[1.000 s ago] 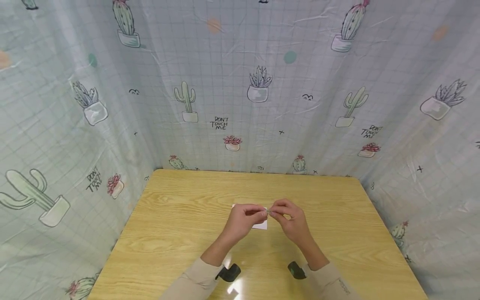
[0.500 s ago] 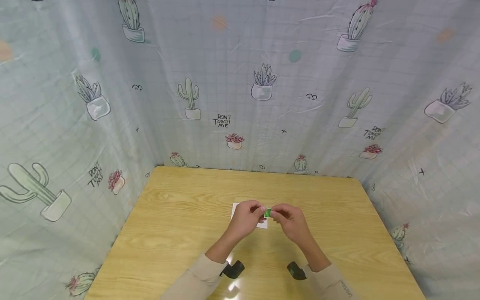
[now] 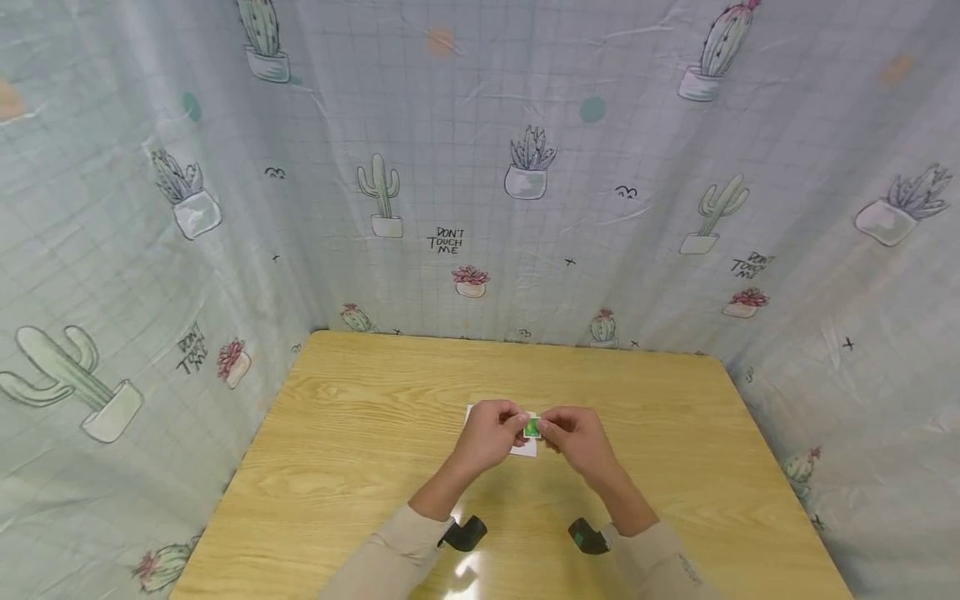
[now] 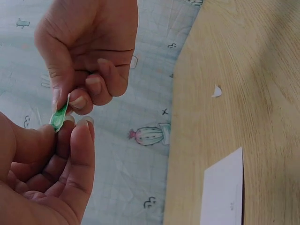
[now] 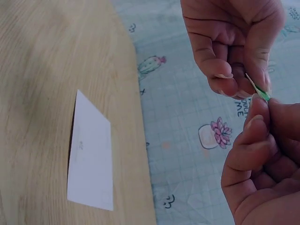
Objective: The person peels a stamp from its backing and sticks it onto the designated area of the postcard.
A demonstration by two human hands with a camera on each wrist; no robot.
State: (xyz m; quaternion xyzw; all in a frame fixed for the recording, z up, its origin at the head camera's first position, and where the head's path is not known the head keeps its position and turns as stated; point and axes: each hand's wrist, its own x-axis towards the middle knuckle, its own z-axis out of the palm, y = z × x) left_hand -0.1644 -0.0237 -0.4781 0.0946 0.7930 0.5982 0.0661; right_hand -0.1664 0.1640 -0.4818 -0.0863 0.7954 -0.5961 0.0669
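A small green stamp-like square with a white border (image 3: 532,427) is held up between both hands, above the table. My left hand (image 3: 491,433) pinches its left edge between thumb and fingers. On the other edge, my right hand (image 3: 580,437) pinches with thumb and forefinger. The left wrist view shows the green square (image 4: 58,118) bent, both thumbs pressing its green face. Seen edge-on from the right wrist, the green square (image 5: 260,92) has a pale back. Below the hands lies a white rectangular paper (image 5: 91,152) with small faint print, partly hidden by my left hand in the head view.
A curled white scrap (image 4: 216,91) lies on the wooden table (image 3: 360,417) near the white paper. A cactus-print curtain (image 3: 480,150) encloses the table at the back and both sides. Black wrist cameras show under both forearms.
One second ago the green square was edge-on and barely visible. It has turned its green face to the head camera and shifted slightly left. Both hands still hold it.
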